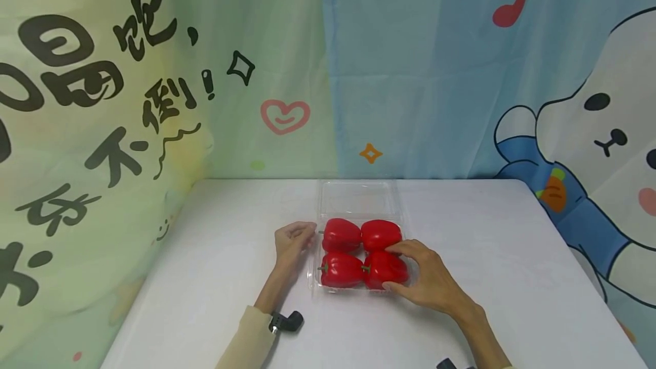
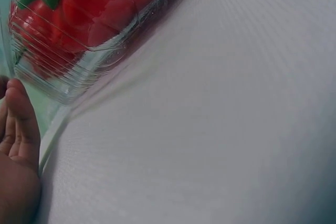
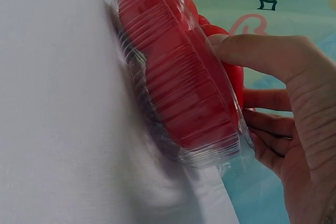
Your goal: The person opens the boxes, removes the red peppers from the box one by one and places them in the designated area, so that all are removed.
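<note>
Red bell peppers with green stems sit in two rows inside a clear plastic clamshell container, its lid folded open toward the back. My left hand is at the container's left side, thumb and fingertips pinching its rim; the left wrist view shows them at the rim's corner. My right hand holds the near right bell pepper, thumb on its near side and index finger on its far side. In the right wrist view the thumb presses on the pepper above the ribbed container wall, and the other fingers are partly hidden behind it.
The container stands on a white table near the middle of its far half. Behind the table's back edge hangs a printed curtain. A black wrist device is strapped at the left sleeve.
</note>
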The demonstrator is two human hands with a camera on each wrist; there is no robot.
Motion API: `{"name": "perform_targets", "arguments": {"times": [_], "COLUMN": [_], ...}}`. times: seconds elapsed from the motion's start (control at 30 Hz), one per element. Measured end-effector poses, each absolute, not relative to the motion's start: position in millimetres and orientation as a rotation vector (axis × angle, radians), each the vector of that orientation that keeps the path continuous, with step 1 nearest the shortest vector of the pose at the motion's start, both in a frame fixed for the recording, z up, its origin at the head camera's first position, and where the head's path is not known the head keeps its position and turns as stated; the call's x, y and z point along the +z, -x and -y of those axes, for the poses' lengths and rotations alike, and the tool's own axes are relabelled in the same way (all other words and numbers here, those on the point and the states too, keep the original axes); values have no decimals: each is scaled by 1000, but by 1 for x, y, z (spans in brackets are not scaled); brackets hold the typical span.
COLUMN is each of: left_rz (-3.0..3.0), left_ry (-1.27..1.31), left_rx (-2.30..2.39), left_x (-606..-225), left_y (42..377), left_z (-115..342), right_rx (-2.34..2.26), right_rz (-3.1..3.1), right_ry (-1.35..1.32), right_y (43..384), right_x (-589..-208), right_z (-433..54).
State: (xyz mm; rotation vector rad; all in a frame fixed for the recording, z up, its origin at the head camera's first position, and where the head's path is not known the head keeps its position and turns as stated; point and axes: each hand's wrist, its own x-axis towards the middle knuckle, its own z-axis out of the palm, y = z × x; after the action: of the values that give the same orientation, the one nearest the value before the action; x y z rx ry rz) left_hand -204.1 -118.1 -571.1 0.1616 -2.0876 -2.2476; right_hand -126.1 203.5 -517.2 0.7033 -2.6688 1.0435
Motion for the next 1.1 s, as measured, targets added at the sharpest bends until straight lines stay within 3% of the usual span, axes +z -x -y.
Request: {"name": "perform_targets", "arguments": {"times": [1.1], "left_rz": [2067], "left_ry": [-119], "left_rx": [-2231], "left_x": [-574], "left_y": [206], "left_z": [117], "right_rx": [1261], "right_rz": [2565], "right_ry": [-611], "right_y": [127], "right_x": [-530], "right_z": [-205]}}
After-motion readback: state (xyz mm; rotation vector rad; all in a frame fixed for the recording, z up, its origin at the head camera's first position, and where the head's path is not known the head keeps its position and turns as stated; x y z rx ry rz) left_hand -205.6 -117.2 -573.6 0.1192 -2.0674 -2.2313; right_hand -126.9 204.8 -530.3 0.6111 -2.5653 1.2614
